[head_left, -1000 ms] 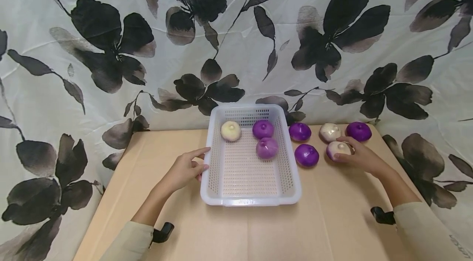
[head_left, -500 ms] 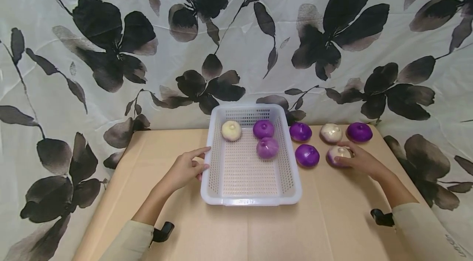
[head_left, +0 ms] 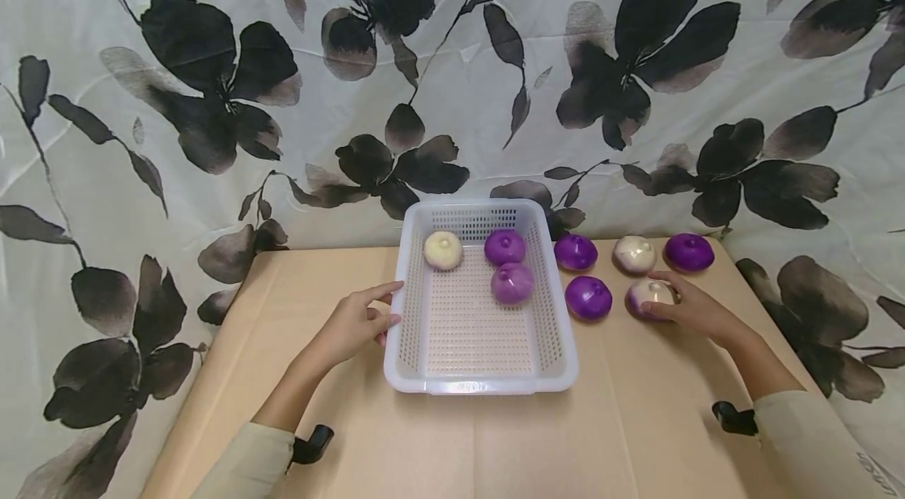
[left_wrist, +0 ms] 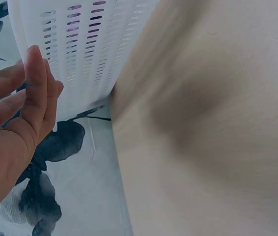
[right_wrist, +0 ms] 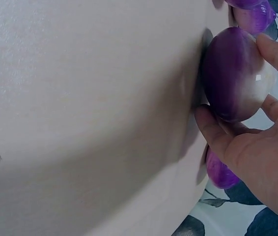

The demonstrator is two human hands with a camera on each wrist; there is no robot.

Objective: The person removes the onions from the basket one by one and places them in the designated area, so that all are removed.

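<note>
A white and purple onion sits on the table at the right, with my right hand around it. In the right wrist view, the thumb and fingers touch opposite sides of this onion; its underside is purple and its top pale. My left hand touches the left rim of a white perforated plastic basket, fingers fairly straight. The left wrist view has those fingertips against the outer basket wall. Inside the basket lie a cream onion and two purple onions.
Right of the basket, two purple onions stand one behind the other. A white onion and another purple onion are behind my right hand. A floral cloth hangs along the back edge of the wooden table.
My right fingers have shifted slightly on the white and purple onion, from its top toward its right side. The left hand and the basket stay in place.
</note>
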